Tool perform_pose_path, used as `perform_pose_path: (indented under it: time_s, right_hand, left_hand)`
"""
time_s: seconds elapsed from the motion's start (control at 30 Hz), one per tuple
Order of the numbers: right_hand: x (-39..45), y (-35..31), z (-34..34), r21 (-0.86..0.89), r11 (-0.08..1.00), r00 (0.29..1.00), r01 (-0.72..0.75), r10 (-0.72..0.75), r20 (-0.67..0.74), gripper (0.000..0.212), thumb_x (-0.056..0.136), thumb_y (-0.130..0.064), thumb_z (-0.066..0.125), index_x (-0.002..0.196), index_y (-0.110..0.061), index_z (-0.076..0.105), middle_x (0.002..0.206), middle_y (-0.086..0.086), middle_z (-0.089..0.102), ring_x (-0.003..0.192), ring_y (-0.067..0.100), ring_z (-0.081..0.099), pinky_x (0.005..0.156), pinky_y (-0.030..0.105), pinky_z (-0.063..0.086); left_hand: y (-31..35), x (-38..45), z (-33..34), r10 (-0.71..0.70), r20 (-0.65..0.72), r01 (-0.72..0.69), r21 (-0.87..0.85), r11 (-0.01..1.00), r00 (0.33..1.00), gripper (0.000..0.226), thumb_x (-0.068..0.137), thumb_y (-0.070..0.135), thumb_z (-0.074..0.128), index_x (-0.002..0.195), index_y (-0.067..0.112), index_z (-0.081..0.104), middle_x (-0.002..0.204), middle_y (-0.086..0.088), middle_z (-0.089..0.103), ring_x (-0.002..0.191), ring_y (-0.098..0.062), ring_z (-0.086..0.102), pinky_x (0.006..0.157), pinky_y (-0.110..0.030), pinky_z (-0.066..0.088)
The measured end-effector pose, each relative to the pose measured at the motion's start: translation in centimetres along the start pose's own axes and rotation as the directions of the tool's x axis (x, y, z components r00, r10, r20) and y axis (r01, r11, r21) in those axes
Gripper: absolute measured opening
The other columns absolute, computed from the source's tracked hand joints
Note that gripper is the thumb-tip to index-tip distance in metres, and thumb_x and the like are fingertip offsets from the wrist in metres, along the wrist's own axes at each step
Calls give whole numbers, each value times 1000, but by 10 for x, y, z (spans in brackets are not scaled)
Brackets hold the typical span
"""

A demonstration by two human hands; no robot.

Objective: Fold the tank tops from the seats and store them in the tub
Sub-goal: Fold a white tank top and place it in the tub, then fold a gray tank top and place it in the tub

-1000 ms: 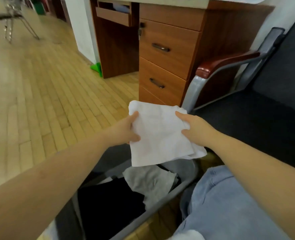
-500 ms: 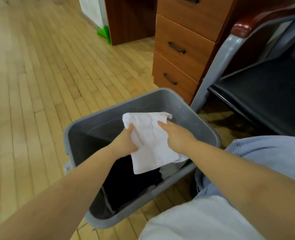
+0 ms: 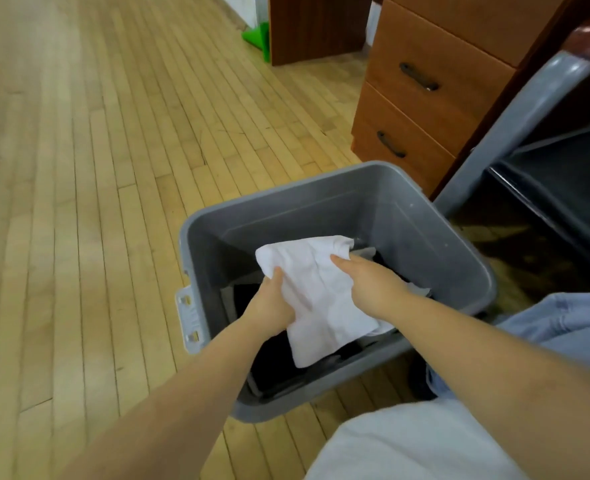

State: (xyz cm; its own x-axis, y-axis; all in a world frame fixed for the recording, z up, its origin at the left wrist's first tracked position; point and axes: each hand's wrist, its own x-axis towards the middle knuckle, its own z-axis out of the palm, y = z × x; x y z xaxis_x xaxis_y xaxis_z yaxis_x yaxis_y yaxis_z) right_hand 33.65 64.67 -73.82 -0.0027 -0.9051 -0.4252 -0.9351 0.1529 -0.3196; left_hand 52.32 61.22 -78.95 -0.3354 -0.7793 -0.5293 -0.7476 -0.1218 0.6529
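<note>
While both hands grip it, folded white tank top (image 3: 316,299), creased, inside grey tub (image 3: 321,202)

Single head-mounted wide-angle view. It looks forward and steeply down from above, close over the grey tub (image 3: 338,209) on the wooden floor (image 3: 96,202); both forearms enter from the bottom edge.

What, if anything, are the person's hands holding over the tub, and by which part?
Both hold the folded white tank top: the left hand grips its left edge, the right hand its right edge, inside the grey tub.
</note>
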Motion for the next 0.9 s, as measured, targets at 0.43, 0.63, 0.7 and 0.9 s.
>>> perform_pose_path:
  time_s: [0.43, 0.63, 0.7, 0.9]
  right_hand:
    - [8, -9, 29, -120, 991, 983, -62, 81, 163, 87, 91, -10, 57, 154, -25, -1, 161, 6, -12, 137, 30, 34, 94, 31, 43]
    - [4, 2, -1, -221, 970, 971, -101, 145, 193, 61, 95, -19, 53, 150, -21, 27, 151, 6, 34, 132, 29, 41, 105, 40, 41]
    - [-1, 0, -13, -214, 973, 977, -87, 126, 174, 51, 96, -17, 49, 146, -20, 37, 140, 9, 47, 123, 30, 50, 97, 38, 45]
    - [-26, 24, -45, -160, 987, 1000, 2, -3, -10, 48, 92, -15, 56, 138, -24, 45, 134, 5, 52, 117, 27, 53, 91, 37, 46]
  left_hand:
    - [-22, -18, -14, -237, 41, 226, 180, 957, 971, 104, 86, 8, 69, 154, 22, -8, 156, -13, -26, 140, -34, 32, 104, -34, 37]
    - [8, -13, -5, -24, -71, 42, 267, 963, 997, 83, 85, 23, 68, 152, 18, 18, 159, -8, 12, 141, -30, 26, 103, -35, 36]
    - [28, -12, -2, 83, -75, -54, 332, 942, 994, 72, 87, 27, 65, 149, 16, 29, 152, -6, 31, 138, -26, 32, 105, -34, 34]
    - [108, -13, 10, 318, -24, -264, 502, 824, 948, 47, 90, 29, 59, 135, 21, 48, 135, -3, 53, 122, -24, 51, 100, -38, 44]
